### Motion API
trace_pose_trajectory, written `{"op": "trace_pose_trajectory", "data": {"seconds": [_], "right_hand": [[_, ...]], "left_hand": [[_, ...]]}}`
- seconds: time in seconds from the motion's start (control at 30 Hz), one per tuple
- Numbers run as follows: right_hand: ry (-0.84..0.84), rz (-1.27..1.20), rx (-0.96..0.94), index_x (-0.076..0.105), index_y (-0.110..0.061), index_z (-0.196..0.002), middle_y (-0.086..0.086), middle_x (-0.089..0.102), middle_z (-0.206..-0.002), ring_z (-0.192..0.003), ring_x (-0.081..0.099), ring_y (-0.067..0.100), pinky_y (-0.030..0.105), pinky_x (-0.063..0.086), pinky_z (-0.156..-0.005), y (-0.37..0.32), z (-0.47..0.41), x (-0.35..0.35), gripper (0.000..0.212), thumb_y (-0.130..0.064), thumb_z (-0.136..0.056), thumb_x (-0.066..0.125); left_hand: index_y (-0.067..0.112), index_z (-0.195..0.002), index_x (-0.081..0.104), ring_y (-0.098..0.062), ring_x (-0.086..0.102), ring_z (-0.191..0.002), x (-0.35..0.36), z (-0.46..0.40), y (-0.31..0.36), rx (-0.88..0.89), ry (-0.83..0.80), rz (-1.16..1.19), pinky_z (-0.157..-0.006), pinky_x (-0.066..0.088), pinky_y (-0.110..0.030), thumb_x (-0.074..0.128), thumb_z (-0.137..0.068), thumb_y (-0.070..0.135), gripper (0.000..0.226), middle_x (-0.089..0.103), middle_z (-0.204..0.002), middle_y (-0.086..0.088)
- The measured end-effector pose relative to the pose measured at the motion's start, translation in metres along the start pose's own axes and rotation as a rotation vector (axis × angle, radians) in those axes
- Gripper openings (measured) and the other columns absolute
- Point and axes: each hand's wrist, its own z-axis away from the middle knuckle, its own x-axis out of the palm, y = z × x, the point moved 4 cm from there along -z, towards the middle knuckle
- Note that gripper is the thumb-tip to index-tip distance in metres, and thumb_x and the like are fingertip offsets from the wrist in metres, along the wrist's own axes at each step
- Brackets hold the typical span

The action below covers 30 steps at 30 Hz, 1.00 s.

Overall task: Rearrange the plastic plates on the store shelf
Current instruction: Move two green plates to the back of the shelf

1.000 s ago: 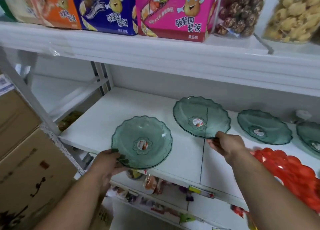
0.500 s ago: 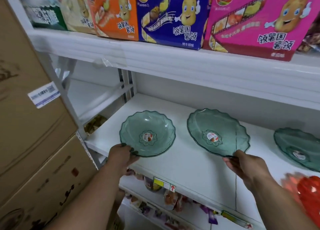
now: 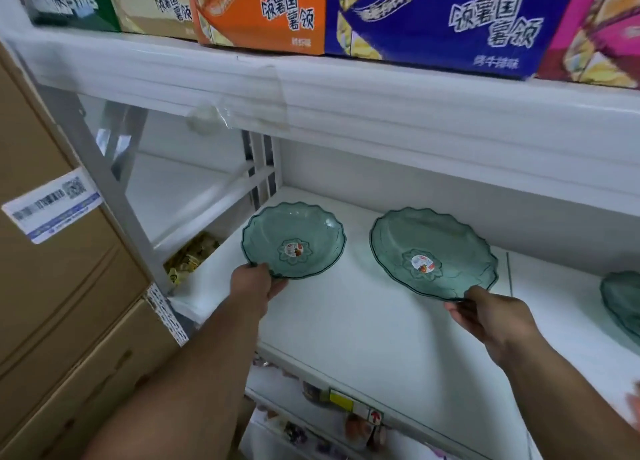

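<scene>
Two clear green plastic plates with scalloped rims and a round sticker in the middle are over the white shelf. My left hand grips the near rim of the left plate, near the shelf's left end. My right hand pinches the near rim of the right plate, which tilts up towards the back. A third green plate lies at the right edge, partly cut off.
Snack boxes in orange, blue and pink stand on the shelf above. Brown cardboard cartons are stacked on the left beside the grey upright. Packaged goods fill the lower shelf.
The view has swung left and closer. Both hands have carried their plates leftwards along the shelf; the left plate now sits near the shelf's left end, and the red item on the right is out of view.
</scene>
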Motion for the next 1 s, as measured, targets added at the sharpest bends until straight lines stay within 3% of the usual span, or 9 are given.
{"op": "trace_pose_trajectory", "data": {"seconds": [0.27, 0.47, 0.6, 0.77, 0.9, 1.0], "right_hand": [[0.003, 0.024, -0.035, 0.066, 0.015, -0.096, 0.025, 0.074, -0.085, -0.058, 0.073, 0.025, 0.032, 0.062, -0.067, -0.004, -0.030, 0.057, 0.022, -0.001, -0.087, 0.055], [-0.011, 0.011, -0.063, 0.066, 0.014, -0.097, 0.025, 0.073, -0.087, -0.057, 0.072, 0.024, 0.027, 0.062, -0.060, -0.008, -0.046, 0.093, 0.020, 0.002, -0.087, 0.055], [-0.027, 0.016, -0.069, 0.065, 0.013, -0.102, 0.026, 0.073, -0.093, -0.065, 0.071, 0.027, 0.028, 0.062, -0.058, -0.011, -0.054, 0.108, 0.020, 0.002, -0.089, 0.056], [-0.033, 0.031, -0.059, 0.067, 0.011, -0.101, 0.024, 0.074, -0.086, -0.064, 0.071, 0.026, 0.031, 0.063, -0.061, -0.013, -0.062, 0.125, 0.019, 0.001, -0.089, 0.057], [-0.080, 0.056, -0.038, 0.068, 0.008, -0.102, 0.021, 0.076, -0.086, -0.066, 0.072, 0.024, 0.030, 0.063, -0.063, -0.013, -0.068, 0.148, 0.020, -0.002, -0.089, 0.056], [-0.123, 0.079, -0.039, 0.069, 0.006, -0.101, 0.018, 0.078, -0.084, -0.069, 0.074, 0.023, 0.031, 0.063, -0.068, -0.012, -0.071, 0.175, 0.020, -0.004, -0.089, 0.056]], "left_hand": [[0.000, -0.123, 0.058, -0.026, 0.067, -0.077, 0.028, -0.063, 0.013, 0.001, -0.023, 0.062, -0.085, 0.058, -0.045, 0.050, -0.099, 0.005, 0.026, 0.062, -0.083, -0.006], [-0.001, -0.124, 0.056, -0.023, 0.066, -0.070, 0.039, -0.097, 0.020, -0.014, -0.036, 0.061, -0.064, 0.061, -0.035, 0.049, -0.100, 0.007, 0.027, 0.061, -0.079, -0.006], [-0.001, -0.125, 0.055, -0.024, 0.066, -0.071, 0.044, -0.109, 0.021, -0.022, -0.049, 0.064, -0.058, 0.060, -0.034, 0.049, -0.100, 0.008, 0.028, 0.061, -0.081, -0.008], [0.000, -0.124, 0.057, -0.026, 0.070, -0.079, 0.050, -0.120, 0.022, -0.014, -0.091, 0.088, -0.082, 0.060, -0.041, 0.050, -0.101, 0.016, 0.029, 0.067, -0.088, -0.011], [0.002, -0.129, 0.053, -0.022, 0.067, -0.090, 0.052, -0.122, 0.022, 0.001, -0.153, 0.158, -0.097, 0.052, -0.038, 0.050, -0.101, 0.015, 0.032, 0.063, -0.121, -0.015], [0.006, -0.144, 0.041, -0.029, 0.062, -0.110, 0.045, -0.118, 0.021, -0.005, -0.132, 0.197, -0.103, 0.047, -0.037, 0.049, -0.101, 0.010, 0.043, 0.055, -0.136, -0.016]]}}
